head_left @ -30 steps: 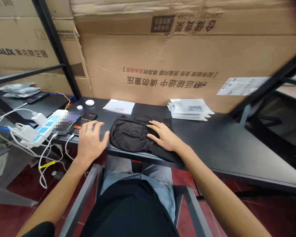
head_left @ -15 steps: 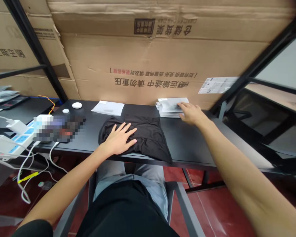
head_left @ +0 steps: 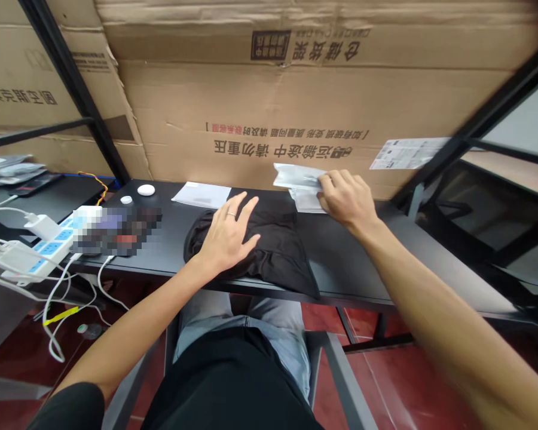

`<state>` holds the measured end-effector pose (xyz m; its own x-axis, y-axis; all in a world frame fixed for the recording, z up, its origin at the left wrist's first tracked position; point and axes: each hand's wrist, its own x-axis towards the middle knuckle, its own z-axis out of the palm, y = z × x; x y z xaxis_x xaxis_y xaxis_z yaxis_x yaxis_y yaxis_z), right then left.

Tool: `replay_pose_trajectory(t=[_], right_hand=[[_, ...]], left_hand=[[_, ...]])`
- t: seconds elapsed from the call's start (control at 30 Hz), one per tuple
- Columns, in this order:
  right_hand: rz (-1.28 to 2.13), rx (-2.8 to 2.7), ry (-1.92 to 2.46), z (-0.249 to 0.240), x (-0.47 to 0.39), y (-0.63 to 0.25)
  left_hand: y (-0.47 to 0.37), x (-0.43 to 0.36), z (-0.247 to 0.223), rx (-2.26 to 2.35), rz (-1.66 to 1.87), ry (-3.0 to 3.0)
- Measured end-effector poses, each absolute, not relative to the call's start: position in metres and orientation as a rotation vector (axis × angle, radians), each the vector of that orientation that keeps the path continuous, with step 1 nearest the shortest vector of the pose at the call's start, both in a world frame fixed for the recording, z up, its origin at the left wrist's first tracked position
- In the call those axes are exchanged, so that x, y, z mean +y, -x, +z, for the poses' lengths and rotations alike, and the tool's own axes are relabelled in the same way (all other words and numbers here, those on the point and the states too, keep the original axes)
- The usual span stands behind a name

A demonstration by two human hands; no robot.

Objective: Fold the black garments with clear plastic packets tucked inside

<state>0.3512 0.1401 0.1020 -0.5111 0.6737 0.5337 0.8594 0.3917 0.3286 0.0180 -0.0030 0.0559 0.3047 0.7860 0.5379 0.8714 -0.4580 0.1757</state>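
My right hand pinches the edge of a translucent plastic bag, raised above the desk at the right. Under it lies a stack of similar bags, partly covered by the lifted one. Over a folded black cloth hovers my left hand, fingers spread and holding nothing, a ring on one finger. The cloth lies near the desk's front edge, its left part hidden behind that hand. Behind it rests a flat white sheet or bag; which one I cannot tell.
The black desk backs onto a cardboard wall. At the left are a power strip with white cables, a blurred-out item, a white oval case and a small white cap. Black metal posts frame the desk.
My right hand has closed on the top bag and lifted it off the stack, toward the left. My left hand has risen from the black cloth and moved slightly right. The view has shifted a little.
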Motion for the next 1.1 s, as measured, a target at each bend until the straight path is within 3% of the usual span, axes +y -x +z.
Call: replay_pose_trajectory(t=[0.17, 0.3, 0.57, 0.8, 1.1], right_hand=[[-0.957, -2.404, 0.911, 0.1, 0.075, -0.278], [-0.95, -2.37, 0.717, 0.091, 0.056, -0.27], [-0.825, -2.306, 0.587, 0.08, 0.058, -0.313], [-0.833, -2.244, 0.55, 0.09, 0.054, -0.297], [-0.753, -2.129, 0.494, 0.101, 0.059, -0.3]], left_hand=[[-0.035, 0.014, 0.08, -1.305, -0.847, 2.207], [-0.029, 0.031, 0.076, -1.306, -0.778, 2.171], [-0.009, 0.029, 0.063, -1.343, -0.727, 2.168], [-0.049, 0.014, 0.085, -1.026, -0.903, 2.224], [-0.06, 0.018, 0.108, -0.832, -0.805, 2.143]])
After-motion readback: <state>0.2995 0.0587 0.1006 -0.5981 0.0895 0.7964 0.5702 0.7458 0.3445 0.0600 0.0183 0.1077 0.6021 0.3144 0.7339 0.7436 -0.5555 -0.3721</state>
